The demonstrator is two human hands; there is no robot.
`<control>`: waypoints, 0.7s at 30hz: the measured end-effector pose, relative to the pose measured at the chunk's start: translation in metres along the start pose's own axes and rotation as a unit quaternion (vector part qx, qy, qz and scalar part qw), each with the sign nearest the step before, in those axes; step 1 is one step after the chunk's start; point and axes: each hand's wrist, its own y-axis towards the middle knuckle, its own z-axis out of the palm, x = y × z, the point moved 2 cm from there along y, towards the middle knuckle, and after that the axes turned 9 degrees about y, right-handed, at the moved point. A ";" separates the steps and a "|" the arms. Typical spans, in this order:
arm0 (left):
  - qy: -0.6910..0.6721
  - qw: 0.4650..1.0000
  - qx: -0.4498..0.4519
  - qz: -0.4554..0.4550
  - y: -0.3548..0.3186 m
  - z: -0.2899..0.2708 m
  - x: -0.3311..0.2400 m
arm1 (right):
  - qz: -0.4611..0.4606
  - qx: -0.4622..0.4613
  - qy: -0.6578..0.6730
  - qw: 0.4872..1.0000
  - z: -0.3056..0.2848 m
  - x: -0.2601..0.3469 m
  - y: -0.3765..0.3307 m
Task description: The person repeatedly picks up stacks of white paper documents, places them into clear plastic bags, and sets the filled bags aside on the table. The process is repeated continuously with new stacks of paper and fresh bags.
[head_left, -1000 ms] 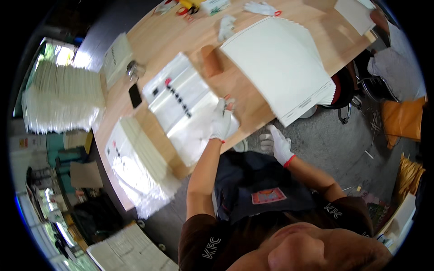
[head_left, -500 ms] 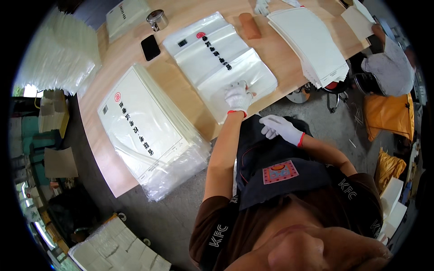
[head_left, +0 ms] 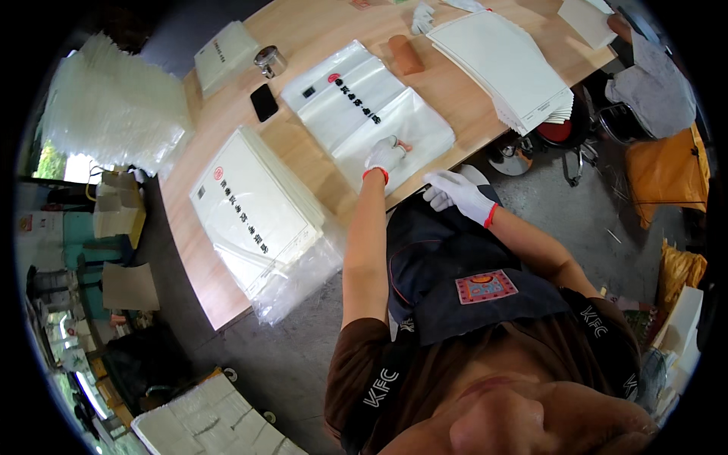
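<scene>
Two white-gloved hands, both over the near table edge. Left hand [head_left: 385,154] lies flat, fingers spread and pressing on the clear plastic bag with black print [head_left: 369,115]; no pinch, nothing held, a small orange bit shows just beside its fingertips. Right hand [head_left: 457,192] hangs off the table edge above the dark apron [head_left: 447,265], fingers loosely open and carrying nothing. Change over the last second: the left hand has kept its press on the same bag, the right has stayed off the table, and the view has swung so that the bag now sits mid-table in front of the person; judgement: the bag is being pinned and smoothed, not lifted. Outward: to the left, a thick stack of white printed sheets in clear plastic [head_left: 254,208] overhangs the light wooden table [head_left: 322,30]; beyond the bag, a black phone [head_left: 264,101], a small metal tin [head_left: 270,60] and a brown oblong block [head_left: 407,54]; to the right, a fanned stack of white sheets [head_left: 509,67].
</scene>
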 end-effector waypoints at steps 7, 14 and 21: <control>-0.138 0.986 -0.087 0.030 0.002 0.002 0.003 | 0.003 0.084 0.065 0.994 -0.026 0.000 0.029; -0.051 0.976 -0.202 0.057 -0.019 -0.016 -0.029 | -0.156 0.049 -0.087 0.983 -0.019 0.044 0.110; -0.594 0.779 -0.133 0.146 -0.009 -0.072 -0.043 | -0.245 -0.101 -0.516 0.814 -0.112 0.015 0.091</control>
